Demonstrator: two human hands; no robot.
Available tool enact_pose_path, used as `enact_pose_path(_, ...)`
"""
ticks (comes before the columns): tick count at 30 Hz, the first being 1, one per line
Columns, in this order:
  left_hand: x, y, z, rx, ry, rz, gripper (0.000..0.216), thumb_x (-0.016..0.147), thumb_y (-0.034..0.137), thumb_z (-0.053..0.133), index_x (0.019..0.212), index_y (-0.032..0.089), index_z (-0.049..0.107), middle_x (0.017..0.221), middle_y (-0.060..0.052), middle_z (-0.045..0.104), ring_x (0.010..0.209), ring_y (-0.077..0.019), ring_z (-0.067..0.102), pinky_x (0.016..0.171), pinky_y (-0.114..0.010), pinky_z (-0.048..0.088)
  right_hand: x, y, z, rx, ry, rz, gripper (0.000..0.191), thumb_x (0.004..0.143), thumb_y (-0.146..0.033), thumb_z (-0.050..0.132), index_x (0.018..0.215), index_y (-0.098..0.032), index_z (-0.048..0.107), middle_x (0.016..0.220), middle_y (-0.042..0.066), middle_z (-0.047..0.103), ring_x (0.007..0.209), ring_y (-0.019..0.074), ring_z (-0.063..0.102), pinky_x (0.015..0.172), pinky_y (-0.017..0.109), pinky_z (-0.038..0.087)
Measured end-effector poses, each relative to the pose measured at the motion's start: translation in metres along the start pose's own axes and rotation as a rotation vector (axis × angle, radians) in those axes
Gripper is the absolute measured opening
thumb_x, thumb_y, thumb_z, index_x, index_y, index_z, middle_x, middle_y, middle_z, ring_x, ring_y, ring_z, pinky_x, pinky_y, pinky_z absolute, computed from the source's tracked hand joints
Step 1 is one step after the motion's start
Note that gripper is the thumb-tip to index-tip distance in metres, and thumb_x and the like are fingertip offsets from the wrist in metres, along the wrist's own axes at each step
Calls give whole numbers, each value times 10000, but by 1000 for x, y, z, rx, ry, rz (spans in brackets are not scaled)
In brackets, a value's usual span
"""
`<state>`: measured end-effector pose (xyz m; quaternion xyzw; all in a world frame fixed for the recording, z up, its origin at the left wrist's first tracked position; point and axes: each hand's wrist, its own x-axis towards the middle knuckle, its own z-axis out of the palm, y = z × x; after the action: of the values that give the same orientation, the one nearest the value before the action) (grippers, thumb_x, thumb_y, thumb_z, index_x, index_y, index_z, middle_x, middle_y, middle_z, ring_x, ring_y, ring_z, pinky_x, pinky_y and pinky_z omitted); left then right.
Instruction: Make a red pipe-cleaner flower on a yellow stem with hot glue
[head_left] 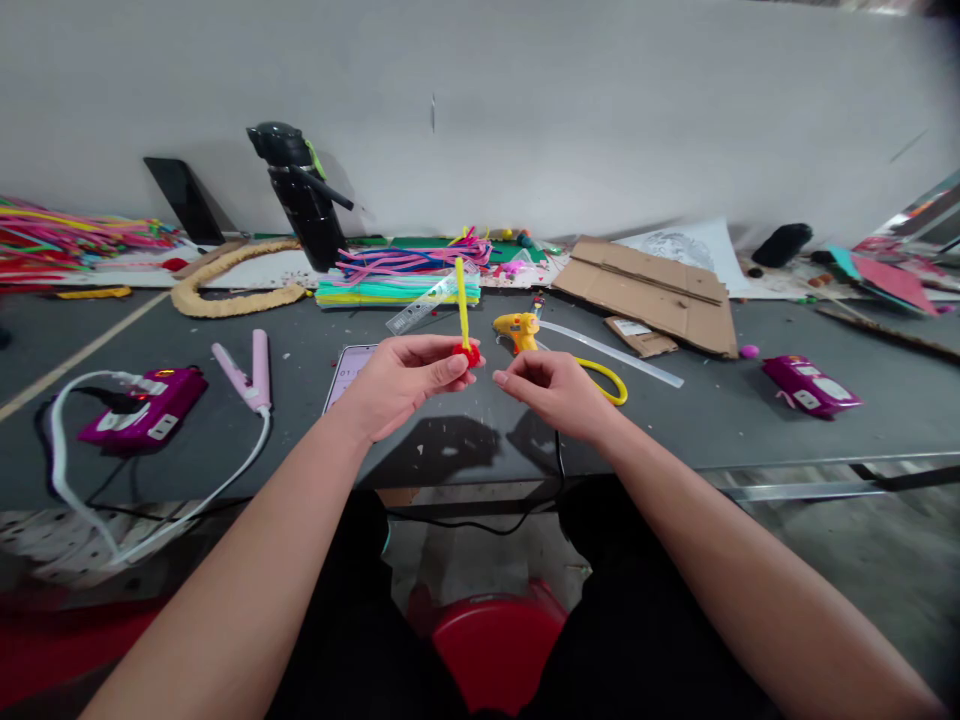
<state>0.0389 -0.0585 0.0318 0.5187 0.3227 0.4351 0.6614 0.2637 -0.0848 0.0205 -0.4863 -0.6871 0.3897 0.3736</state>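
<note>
above a gray table, the left hand pinches a red fuzzy ball, a yellow pipe-cleaner stem rising nearly upright from it; the right hand hangs just to the right, apart, fingers curled, whether holding anything impossible to tell

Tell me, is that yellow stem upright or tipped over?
Nearly upright: the yellow stem rises almost straight from the red piece pinched in the left hand.

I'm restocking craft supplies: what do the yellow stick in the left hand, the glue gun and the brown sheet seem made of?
Yellow stick: probably fuzzy chenille; edges look soft.
Glue gun: likely hard plastic; body looks smooth.
Brown sheet: matte, apparently cardboard, given its straight creases.
</note>
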Motion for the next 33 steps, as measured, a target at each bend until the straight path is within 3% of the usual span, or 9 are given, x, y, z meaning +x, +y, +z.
enact_pose_path(7, -3, 2, 1, 46, -13, -30, 292, 719, 293, 896, 995, 221, 835, 1056, -95, 795, 814, -168, 717, 797, -319, 593, -2, 7, -15, -112, 34, 14, 400, 889, -537, 655, 702, -189, 595, 598, -34, 489, 564, 112, 404, 536, 277, 294)
enact_pose_path(12, -4, 3, 0, 53, -46, -33, 292, 740, 278, 880, 1021, 216, 829, 1074, -102, 792, 825, -163, 712, 799, -307, 585, -3, 11, -32, -507, 73, 228, 545, 860, -666, 615, 589, -205, 509, 546, -19, 470, 538, 128, 392, 526, 305, 261)
enact_pose_path(15, -4, 4, 0, 38, -65, -33, 307, 766, 270, 861, 1064, 213, 817, 1083, -105, 790, 822, -157, 714, 784, -291, 582, 5, 18, -35, -618, 190, 319, 505, 834, -710, 613, 744, -213, 604, 694, 17, 611, 646, 174, 528, 571, 307, 321)
enact_pose_path(18, -3, 4, 0, 19, -70, -28, 322, 788, 259, 843, 1104, 216, 798, 1062, -96, 790, 803, -147, 715, 761, -276, 583, 20, 29, -28, -638, 229, 262, 489, 845, -691, 608, 966, -220, 670, 932, 58, 686, 816, 223, 613, 637, 320, 372)
enact_pose_path(20, -3, 4, 0, 11, -69, -20, 307, 797, 256, 836, 1097, 212, 794, 1056, -94, 791, 801, -145, 716, 757, -271, 585, 30, 37, -22, -697, 217, 214, 486, 847, -675, 609, 982, -214, 682, 1027, 92, 689, 876, 253, 621, 648, 332, 375)
enact_pose_path(23, -4, 3, -2, -1, -77, -15, 277, 797, 256, 835, 1067, 205, 801, 1069, -99, 790, 809, -148, 721, 764, -269, 587, 42, 46, -15, -757, 214, 221, 408, 865, -602, 604, 895, -201, 675, 1006, 131, 686, 872, 283, 615, 637, 344, 367)
enact_pose_path(29, -6, 1, -4, 10, -70, -24, 289, 741, 237, 877, 1022, 225, 811, 1044, -84, 795, 777, -142, 714, 724, -261, 580, 49, 43, -15, -535, 262, 167, 212, 882, -418, 584, 902, -210, 624, 912, 87, 688, 809, 239, 602, 668, 332, 403)
enact_pose_path(33, -7, 1, -3, 37, -58, -10, 290, 743, 247, 875, 1024, 215, 813, 1052, -95, 792, 773, -146, 708, 734, -278, 583, 46, 40, -17, -104, 284, 138, 217, 819, -346, 630, 979, -207, 584, 983, 53, 700, 759, 180, 639, 642, 298, 473)
